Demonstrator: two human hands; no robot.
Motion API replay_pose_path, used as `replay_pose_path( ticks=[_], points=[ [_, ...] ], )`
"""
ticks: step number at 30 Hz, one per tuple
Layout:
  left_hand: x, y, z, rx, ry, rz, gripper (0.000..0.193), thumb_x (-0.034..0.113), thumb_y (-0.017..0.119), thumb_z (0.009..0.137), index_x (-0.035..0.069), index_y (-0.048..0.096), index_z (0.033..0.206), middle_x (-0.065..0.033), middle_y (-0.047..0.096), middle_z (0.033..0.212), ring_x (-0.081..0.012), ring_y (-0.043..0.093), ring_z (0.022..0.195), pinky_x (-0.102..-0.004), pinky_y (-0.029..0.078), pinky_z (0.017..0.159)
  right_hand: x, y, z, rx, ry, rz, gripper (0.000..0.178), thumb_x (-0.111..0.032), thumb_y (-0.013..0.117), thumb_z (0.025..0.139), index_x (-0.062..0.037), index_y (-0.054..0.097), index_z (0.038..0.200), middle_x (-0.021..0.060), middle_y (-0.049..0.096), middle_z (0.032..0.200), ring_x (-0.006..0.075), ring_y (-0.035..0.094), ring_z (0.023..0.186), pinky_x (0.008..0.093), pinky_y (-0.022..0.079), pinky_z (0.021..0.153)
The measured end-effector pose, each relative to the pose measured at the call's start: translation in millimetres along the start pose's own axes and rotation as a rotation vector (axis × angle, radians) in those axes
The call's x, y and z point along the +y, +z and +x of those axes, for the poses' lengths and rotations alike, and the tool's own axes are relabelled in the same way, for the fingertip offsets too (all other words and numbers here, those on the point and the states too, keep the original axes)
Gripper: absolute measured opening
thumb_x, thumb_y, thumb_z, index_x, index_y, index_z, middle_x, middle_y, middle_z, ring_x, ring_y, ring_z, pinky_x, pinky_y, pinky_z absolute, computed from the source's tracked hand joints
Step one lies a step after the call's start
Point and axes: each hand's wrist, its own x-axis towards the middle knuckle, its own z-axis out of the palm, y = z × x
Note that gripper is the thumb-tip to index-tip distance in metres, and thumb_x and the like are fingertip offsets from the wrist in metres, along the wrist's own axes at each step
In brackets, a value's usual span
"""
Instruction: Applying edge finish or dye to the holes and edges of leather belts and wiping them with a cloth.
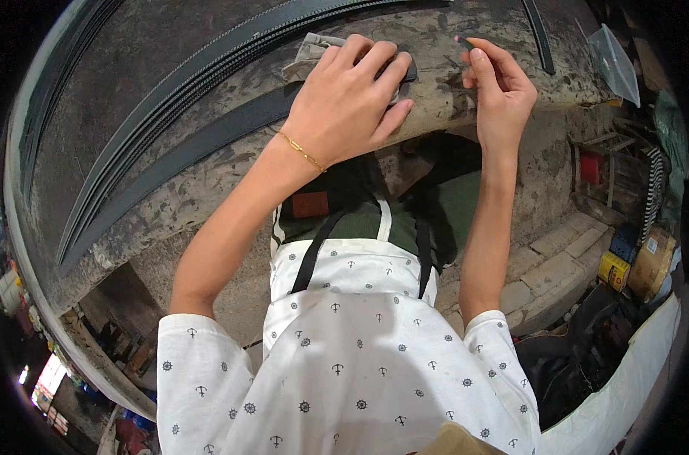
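Observation:
My left hand (356, 91) curls over a crumpled grey cloth (308, 54), pressing it onto a black leather-like strap (208, 148) that lies along the near edge of the worktop. The tip of the strap shows past my fingers; the part under the hand is hidden. Up and to the right, my right hand (502, 83) is raised above the worktop. Its thumb and forefinger pinch a small dark stick-like piece (464, 43) with a pinkish end, too small to name exactly.
More black straps (143, 114) with stitched edges lie in a curved bundle across the stained worktop (155, 64). Another strap (539, 38) and a clear plastic bag (612, 64) are at the right. Low at the right are a yellow box (613, 271) and a brown roll (652, 262).

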Motion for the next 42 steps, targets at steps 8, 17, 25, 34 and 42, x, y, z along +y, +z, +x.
replay_pose_path(
  ticks=[8, 17, 25, 34, 42],
  points=[
    [1.4, 1.0, 4.2, -0.042, -0.046, 0.008, 0.043, 0.029, 0.07, 0.089, 0.002, 0.063, 0.123, -0.0133, 0.06, 0.117, -0.0314, 0.055, 0.106, -0.0407, 0.048, 0.096, 0.3, 0.3, 0.2, 0.0, -0.006, -0.009, 0.019, -0.014, 0.069, 0.098, -0.0032, 0.075, 0.113, 0.0037, 0.074, 0.091, 0.0061, 0.06, 0.069, 0.0208, 0.046, 0.061],
    [1.1, 3.0, 3.8, -0.032, -0.042, 0.011, 0.044, 0.029, 0.069, 0.089, 0.001, 0.063, 0.123, -0.0135, 0.06, 0.117, -0.0314, 0.054, 0.106, -0.0406, 0.048, 0.097, 0.8, -1.2, -3.7, -0.083, -0.053, -0.055, 0.014, -0.008, 0.067, 0.097, -0.0016, 0.075, 0.107, -0.0001, 0.07, 0.086, 0.0034, 0.057, 0.07, 0.019, 0.043, 0.061],
    [1.0, 3.2, 3.1, -0.036, -0.044, 0.022, 0.047, 0.03, 0.069, 0.09, -0.002, 0.063, 0.125, -0.014, 0.06, 0.117, -0.0314, 0.055, 0.107, -0.0407, 0.048, 0.096, -1.6, 0.4, -5.5, -0.078, -0.076, -0.122, 0.013, -0.005, 0.067, 0.096, -0.0013, 0.075, 0.105, -0.0021, 0.068, 0.083, 0.0012, 0.054, 0.069, 0.0184, 0.039, 0.059],
    [-0.1, 3.6, 1.9, -0.002, -0.037, -0.003, 0.04, 0.029, 0.069, 0.091, 0.004, 0.065, 0.122, -0.0136, 0.061, 0.116, -0.0316, 0.055, 0.107, -0.0412, 0.049, 0.094, -2.4, 1.8, -3.1, -0.027, -0.03, -0.061, 0.013, -0.006, 0.067, 0.095, -0.0015, 0.076, 0.105, -0.0017, 0.068, 0.081, 0.0027, 0.053, 0.064, 0.0202, 0.04, 0.056],
    [1.5, 2.7, 3.4, -0.029, -0.069, 0.003, 0.042, 0.028, 0.069, 0.09, 0.002, 0.064, 0.122, -0.0136, 0.06, 0.117, -0.0317, 0.054, 0.108, -0.0414, 0.048, 0.096, -4.3, 6.4, -0.8, 0.002, -0.007, -0.095, 0.013, -0.006, 0.068, 0.095, -0.001, 0.076, 0.104, -0.0018, 0.068, 0.08, 0.0027, 0.054, 0.064, 0.02, 0.041, 0.056]
  ],
)
